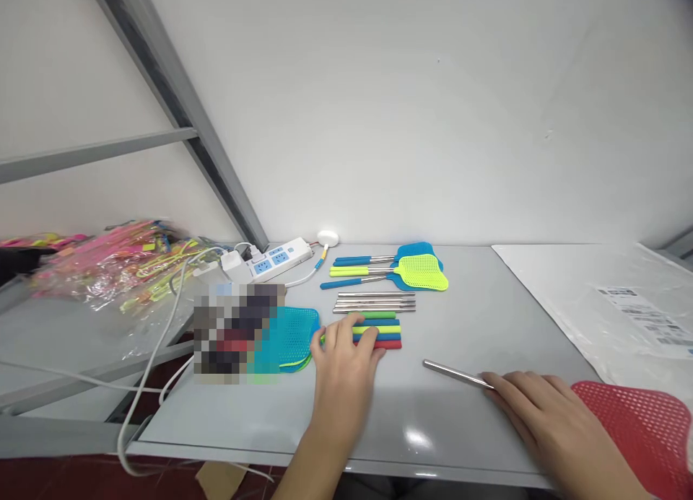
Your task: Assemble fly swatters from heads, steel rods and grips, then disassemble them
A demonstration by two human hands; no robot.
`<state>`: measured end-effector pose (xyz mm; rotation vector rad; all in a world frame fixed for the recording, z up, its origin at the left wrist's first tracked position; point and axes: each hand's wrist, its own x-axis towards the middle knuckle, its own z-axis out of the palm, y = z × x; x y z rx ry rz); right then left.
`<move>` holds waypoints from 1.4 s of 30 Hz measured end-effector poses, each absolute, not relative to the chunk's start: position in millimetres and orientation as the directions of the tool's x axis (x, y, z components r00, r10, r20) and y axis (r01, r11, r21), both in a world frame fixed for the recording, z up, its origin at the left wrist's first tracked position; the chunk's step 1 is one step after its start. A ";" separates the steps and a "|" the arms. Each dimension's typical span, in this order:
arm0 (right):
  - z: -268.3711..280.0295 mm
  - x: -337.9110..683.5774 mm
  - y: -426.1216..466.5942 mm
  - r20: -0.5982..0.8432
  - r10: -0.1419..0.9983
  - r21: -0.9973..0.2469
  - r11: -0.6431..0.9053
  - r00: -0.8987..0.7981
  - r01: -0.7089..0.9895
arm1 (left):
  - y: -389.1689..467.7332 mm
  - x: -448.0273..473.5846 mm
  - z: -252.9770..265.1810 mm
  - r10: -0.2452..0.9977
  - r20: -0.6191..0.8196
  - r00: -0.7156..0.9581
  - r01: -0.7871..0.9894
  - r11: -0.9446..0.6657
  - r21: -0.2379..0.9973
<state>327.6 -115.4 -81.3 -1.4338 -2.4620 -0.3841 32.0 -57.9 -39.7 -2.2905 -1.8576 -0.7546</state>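
Observation:
My left hand (343, 356) is curled over a row of coloured handle sleeves, its fingers and thumb closed about the red handle sleeve (390, 345). Blue, yellow and green handle sleeves (379, 315) lie alongside, partly covered by the fingers. My right hand (546, 413) is closed around a metal rod (455, 373) whose bare end points left. A red fly swatter head (644, 428) shows just beyond that hand; the join between it and the rod is hidden. Several loose metal rods (373, 302) lie behind the sleeves.
Fly swatters with blue and yellow heads (422, 273) lie at the back. Blue swatter heads (295, 334) are stacked left, beside a blurred patch. A power strip (279, 258) with cables stands behind them. White plastic packaging (595, 298) covers the right side; bagged colourful items (124, 269) sit far left.

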 end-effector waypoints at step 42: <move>9.9 219.3 -43.4 0.437 0.879 -0.886 0.457 0.192 -0.075 | -87.0 24.9 -62.8 0.902 0.411 0.131 0.780 -0.350 0.518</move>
